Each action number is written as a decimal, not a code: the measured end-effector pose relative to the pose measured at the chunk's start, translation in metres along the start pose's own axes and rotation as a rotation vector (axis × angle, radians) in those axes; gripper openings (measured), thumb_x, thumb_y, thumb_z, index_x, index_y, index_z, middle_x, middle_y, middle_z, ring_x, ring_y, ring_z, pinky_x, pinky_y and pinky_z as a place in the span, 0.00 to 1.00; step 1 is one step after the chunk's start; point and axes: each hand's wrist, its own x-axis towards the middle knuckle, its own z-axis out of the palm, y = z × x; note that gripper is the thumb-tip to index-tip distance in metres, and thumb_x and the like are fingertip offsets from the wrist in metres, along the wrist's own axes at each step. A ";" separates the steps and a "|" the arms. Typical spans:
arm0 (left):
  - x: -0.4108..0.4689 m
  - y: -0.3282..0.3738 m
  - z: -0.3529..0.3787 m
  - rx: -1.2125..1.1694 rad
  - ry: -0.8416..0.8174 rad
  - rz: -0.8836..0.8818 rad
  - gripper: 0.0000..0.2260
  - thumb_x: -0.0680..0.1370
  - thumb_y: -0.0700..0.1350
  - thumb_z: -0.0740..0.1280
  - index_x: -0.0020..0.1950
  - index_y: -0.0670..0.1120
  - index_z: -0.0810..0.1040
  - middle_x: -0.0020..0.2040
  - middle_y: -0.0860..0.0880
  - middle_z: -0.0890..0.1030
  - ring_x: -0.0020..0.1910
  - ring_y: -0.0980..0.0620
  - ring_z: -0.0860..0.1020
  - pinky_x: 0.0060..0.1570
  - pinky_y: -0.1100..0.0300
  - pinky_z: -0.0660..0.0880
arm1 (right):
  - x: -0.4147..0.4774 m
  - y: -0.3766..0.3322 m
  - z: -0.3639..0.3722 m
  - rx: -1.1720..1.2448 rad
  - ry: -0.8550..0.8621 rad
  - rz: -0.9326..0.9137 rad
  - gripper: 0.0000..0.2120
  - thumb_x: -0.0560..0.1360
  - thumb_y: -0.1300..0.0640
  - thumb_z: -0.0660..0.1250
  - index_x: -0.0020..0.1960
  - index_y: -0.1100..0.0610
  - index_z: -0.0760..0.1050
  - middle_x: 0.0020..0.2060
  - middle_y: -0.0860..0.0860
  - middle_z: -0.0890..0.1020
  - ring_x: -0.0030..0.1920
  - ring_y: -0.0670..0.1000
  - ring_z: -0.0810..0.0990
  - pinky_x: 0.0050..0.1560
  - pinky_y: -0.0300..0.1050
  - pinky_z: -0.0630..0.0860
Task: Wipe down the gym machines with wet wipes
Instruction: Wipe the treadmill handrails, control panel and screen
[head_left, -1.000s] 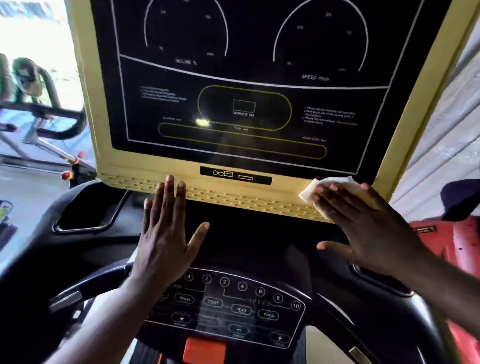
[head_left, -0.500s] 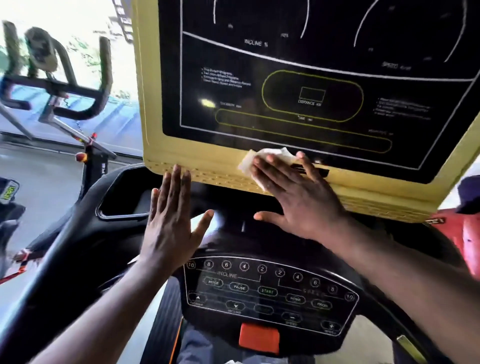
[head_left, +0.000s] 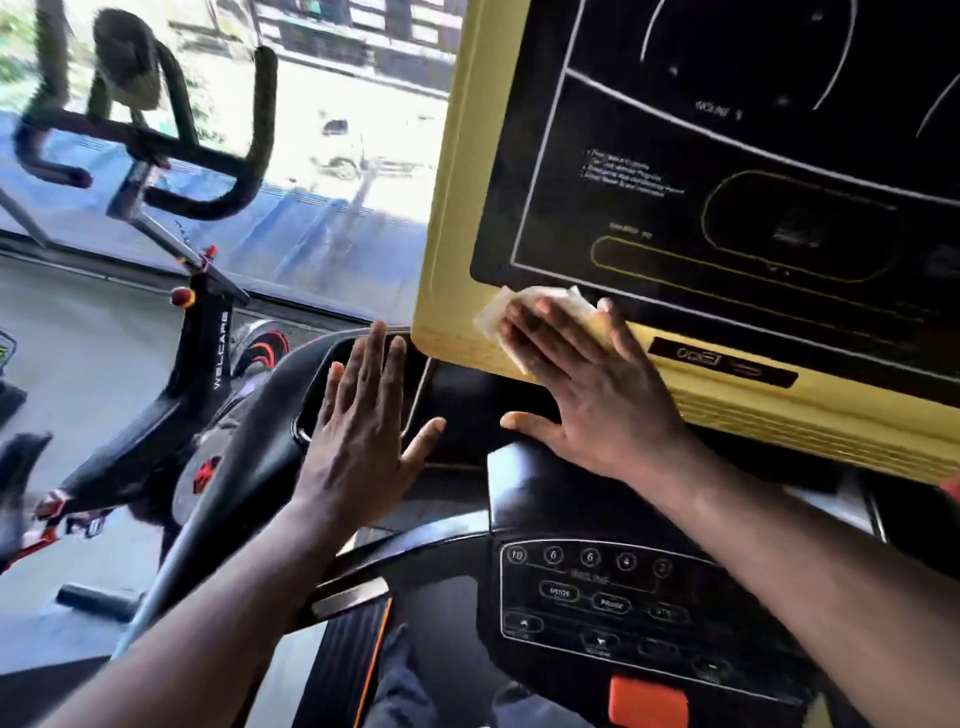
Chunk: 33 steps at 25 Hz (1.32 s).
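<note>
Fingers (head_left: 540, 335) press wipe (head_left: 492, 318); bike (head_left: 205, 382) reads WELCARE.

Wipe (head_left: 492, 318) on console (head_left: 451, 208), bike (head_left: 203, 358) left.

WELCARE runs up the black exercise bike frame (head_left: 222, 349). The treadmill keypad (head_left: 587, 578) shows 10, 6, 6, 4, MODE and PAUSE.

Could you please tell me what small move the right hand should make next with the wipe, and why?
Probably slide the wipe left to the corner: the right hand presses it flat on the yellow frame along its bottom strip, and a short stretch beside it lies uncovered.
</note>
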 end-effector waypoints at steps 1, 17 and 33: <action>0.000 -0.010 0.001 0.014 -0.014 0.025 0.42 0.81 0.63 0.63 0.86 0.43 0.49 0.87 0.44 0.44 0.85 0.42 0.48 0.82 0.39 0.53 | 0.008 -0.004 -0.003 -0.011 -0.010 -0.006 0.42 0.80 0.25 0.42 0.85 0.48 0.36 0.84 0.46 0.38 0.84 0.49 0.39 0.81 0.63 0.36; 0.007 -0.039 -0.001 0.252 -0.298 0.113 0.41 0.82 0.73 0.43 0.86 0.46 0.56 0.86 0.44 0.49 0.84 0.44 0.56 0.81 0.36 0.47 | 0.020 -0.066 -0.004 0.030 -0.031 0.035 0.41 0.81 0.26 0.45 0.86 0.48 0.42 0.85 0.46 0.43 0.84 0.49 0.43 0.82 0.66 0.43; 0.088 -0.030 -0.052 -0.371 -0.021 0.046 0.34 0.85 0.63 0.53 0.86 0.46 0.55 0.87 0.49 0.51 0.85 0.52 0.51 0.83 0.49 0.52 | 0.094 -0.001 -0.073 -0.044 0.108 0.217 0.46 0.81 0.25 0.44 0.85 0.54 0.37 0.84 0.52 0.39 0.84 0.52 0.40 0.82 0.66 0.44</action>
